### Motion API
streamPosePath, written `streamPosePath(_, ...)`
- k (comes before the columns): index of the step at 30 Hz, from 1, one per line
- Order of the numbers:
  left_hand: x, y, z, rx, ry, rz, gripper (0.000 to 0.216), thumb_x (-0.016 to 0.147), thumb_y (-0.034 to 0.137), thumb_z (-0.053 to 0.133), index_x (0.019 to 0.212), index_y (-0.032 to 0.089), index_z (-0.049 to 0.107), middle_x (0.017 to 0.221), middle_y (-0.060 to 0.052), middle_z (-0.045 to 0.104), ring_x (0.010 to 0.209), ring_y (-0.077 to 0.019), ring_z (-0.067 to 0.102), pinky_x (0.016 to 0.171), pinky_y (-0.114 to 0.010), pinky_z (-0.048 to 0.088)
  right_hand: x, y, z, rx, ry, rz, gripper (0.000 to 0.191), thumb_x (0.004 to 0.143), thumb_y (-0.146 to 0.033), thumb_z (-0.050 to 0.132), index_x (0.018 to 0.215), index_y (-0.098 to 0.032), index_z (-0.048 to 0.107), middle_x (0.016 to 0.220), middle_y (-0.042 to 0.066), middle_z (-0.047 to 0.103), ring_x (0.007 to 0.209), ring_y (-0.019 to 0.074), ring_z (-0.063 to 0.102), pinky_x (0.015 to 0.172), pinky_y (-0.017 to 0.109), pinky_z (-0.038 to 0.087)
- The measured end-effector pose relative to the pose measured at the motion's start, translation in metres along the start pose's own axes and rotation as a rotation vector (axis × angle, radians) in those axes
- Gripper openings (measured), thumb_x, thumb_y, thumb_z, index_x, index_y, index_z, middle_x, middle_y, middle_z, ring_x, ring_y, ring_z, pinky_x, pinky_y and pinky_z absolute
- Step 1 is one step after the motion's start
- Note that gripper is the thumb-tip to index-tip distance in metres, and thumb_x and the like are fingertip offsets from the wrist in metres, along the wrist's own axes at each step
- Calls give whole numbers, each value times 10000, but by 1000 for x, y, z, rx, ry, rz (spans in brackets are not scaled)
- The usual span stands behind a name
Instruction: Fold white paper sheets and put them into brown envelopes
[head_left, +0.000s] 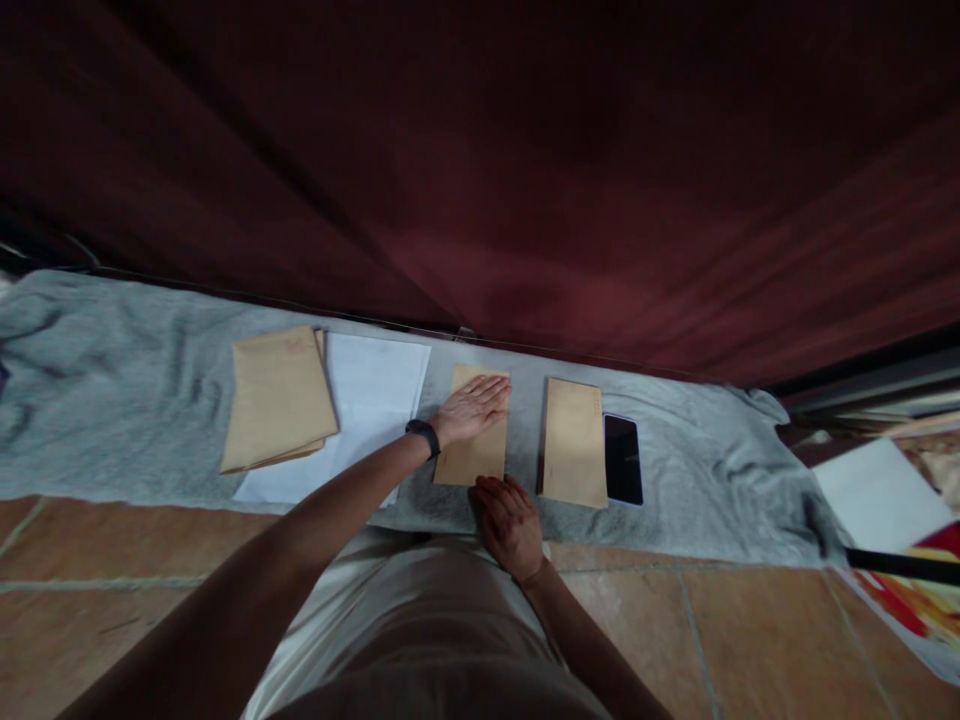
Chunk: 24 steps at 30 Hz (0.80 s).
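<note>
My left hand [474, 408] lies flat, fingers stretched out, on the upper part of a brown envelope [474, 458] on a grey cloth [112, 400]. A black band is on that wrist. My right hand [510, 525] rests at the envelope's near edge, fingers together and curved down; what they touch is unclear. A second brown envelope [574, 442] lies just to the right. To the left sits a stack of brown envelopes [277, 398] partly over white sheets of paper [371, 395].
A black phone [623, 459] lies face up right of the second envelope. Dark red curtain fabric [525, 150] hangs behind the cloth. Brown floor tiles [750, 640] are in front. White and red-yellow papers [900, 540] lie at far right.
</note>
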<state>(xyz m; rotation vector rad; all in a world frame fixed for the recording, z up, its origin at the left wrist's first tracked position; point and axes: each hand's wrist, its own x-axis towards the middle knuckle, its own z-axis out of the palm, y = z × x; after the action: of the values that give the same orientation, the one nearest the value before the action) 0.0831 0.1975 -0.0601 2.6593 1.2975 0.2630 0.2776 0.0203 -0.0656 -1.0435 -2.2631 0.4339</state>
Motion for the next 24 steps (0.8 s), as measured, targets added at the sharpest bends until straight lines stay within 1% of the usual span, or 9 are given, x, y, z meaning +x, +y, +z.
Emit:
streamPosePath(7,-24,18,6,-79,39,58,579,1083,423,358,1587,140,384,1675,-130,364,1576,-199,281,1298,-402,178,0,-1,-1,21,-5,22,450,969,-101,479,1369,-237,634,1355,82,707,1264,202,638,1169,454,465)
streamPosePath(12,-45,35,4,-93,8,72,562,1092,409,329,1595,163,371,1676,-108,371,1575,-189,282,1298,-393,171,-2,1,2,22,14,12,447,958,-76,469,1325,-241,663,1329,74,718,1239,200,647,1146,442,478)
streamPosePath(16,-62,47,1,-112,-16,107,554,1094,394,343,1600,170,368,1680,-102,363,1582,-189,263,1302,-391,162,-4,3,4,17,43,-10,426,949,-74,475,1288,-230,680,1306,79,721,1228,203,641,1130,433,484)
streamPosePath(19,-75,55,0,-125,-11,129,557,1093,397,372,1605,178,359,1680,-97,361,1584,-184,258,1307,-394,161,-6,5,5,15,73,-27,381,943,-88,491,1227,-225,704,1234,83,738,1177,214,650,1088,430,500)
streamPosePath(24,-99,71,-5,-153,-34,145,539,1096,360,371,1611,201,348,1688,-69,348,1583,-170,259,1312,-379,151,-12,8,9,29,101,-1,283,935,-115,511,1053,-236,738,1056,76,749,1063,231,662,935,402,536)
